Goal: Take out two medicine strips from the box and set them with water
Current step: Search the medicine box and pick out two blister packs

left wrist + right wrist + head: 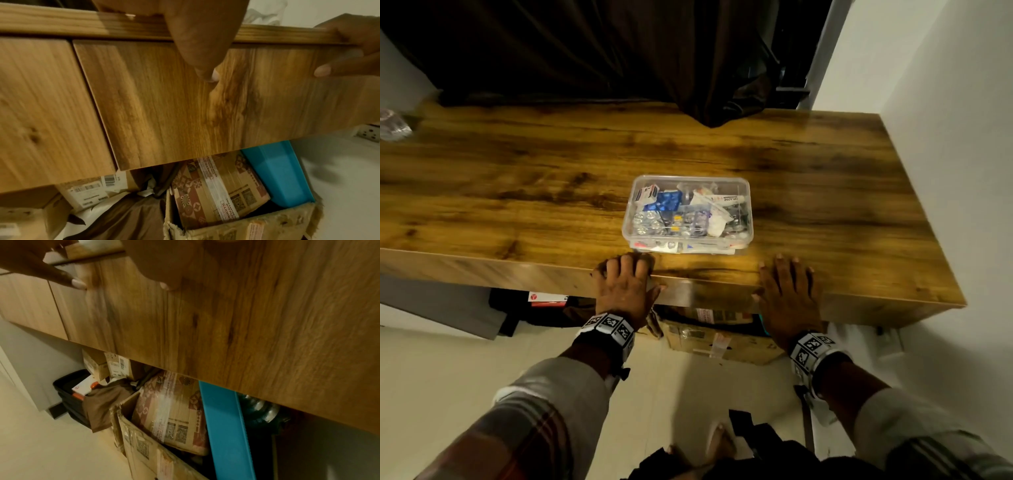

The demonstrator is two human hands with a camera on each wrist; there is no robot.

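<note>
A clear plastic box (686, 214) stands on the wooden table (517, 178), just behind its front edge. It is packed with medicine strips, among them a silver blister strip (650, 222) and a blue foil one (667, 200). A clear lid seems to sit on it. A clear water container (393, 125) stands at the far left, cut off by the frame. My left hand (643, 274) rests on the table edge below the box's left corner, thumb (205, 48) down the front panel. My right hand (774, 279) lies flat on the edge, right of the box. Neither holds anything.
A dark curtain (619, 51) hangs onto the table's back edge. A white wall (945, 102) closes the right side. Under the table are an open cardboard carton (719, 339), a teal container (281, 175) and a black crate (69, 395).
</note>
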